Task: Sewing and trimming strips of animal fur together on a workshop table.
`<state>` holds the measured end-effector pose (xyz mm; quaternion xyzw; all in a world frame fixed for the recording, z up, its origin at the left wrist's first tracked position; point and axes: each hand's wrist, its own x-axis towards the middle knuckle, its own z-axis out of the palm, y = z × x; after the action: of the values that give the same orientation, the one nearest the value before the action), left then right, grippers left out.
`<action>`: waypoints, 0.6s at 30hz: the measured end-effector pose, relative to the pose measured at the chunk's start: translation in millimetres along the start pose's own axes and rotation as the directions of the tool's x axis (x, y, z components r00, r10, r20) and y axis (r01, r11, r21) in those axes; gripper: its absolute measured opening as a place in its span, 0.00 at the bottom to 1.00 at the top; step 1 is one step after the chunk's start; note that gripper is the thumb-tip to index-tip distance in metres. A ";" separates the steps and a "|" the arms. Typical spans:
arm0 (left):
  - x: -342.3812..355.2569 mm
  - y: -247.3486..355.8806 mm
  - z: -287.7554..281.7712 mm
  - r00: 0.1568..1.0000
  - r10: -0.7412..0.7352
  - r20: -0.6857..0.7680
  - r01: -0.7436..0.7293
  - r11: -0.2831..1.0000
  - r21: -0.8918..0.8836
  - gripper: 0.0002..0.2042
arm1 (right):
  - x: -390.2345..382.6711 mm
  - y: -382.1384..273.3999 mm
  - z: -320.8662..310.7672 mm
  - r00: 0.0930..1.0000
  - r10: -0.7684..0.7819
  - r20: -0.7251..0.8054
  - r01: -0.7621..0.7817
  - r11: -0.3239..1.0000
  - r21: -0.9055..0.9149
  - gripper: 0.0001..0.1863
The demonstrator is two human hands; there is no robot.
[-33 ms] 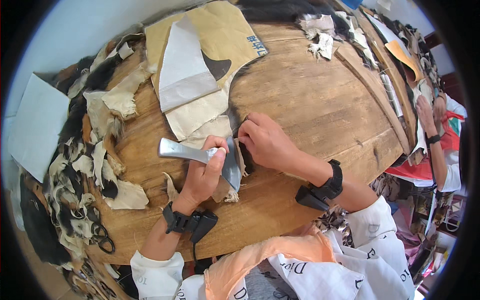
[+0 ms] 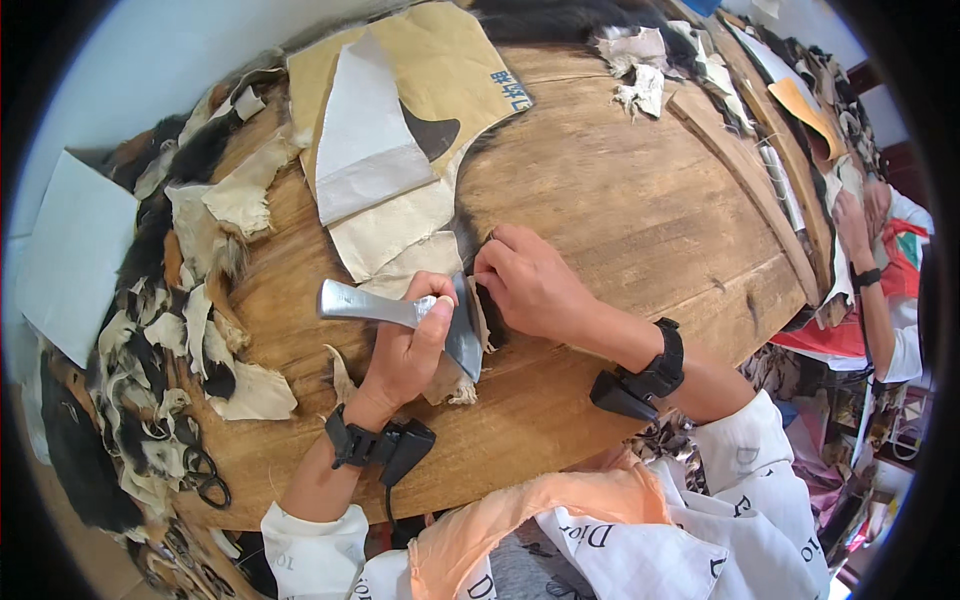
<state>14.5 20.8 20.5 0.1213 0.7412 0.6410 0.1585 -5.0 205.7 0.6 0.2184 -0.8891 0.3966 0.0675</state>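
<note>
My left hand (image 2: 415, 340) is closed around a silver metal knife with a broad flat blade (image 2: 465, 335). Its flared handle points left, and the blade stands against a piece of fur pelt (image 2: 415, 260). The pelt lies cream skin side up, dark fur showing along its right edge. Beside the blade, my right hand (image 2: 530, 285) pinches the dark fur edge of the pelt, its fingertips partly hidden. Farther back, a folded white sheet (image 2: 362, 130) and a yellow-brown paper sheet (image 2: 450, 60) overlap the pelt.
Fur and hide scraps (image 2: 150, 360) are heaped along the left side, with black-handled scissors (image 2: 207, 478) beside them. A white board (image 2: 80, 255) leans at far left. Wooden strips (image 2: 745, 190) run along the right. Another person's hand (image 2: 853, 228) works at the far right over red cloth.
</note>
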 end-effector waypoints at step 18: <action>5.7 5.3 8.2 1.000 0.006 -0.020 -0.003 0.984 0.180 0.09 | -5.5 3.3 4.6 0.987 -0.097 -0.132 0.110 0.989 0.100 0.09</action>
<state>12.3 31.2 24.2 0.1303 0.7972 0.5731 0.1379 -1.3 206.1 -6.3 0.2420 -0.8479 0.4526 0.1326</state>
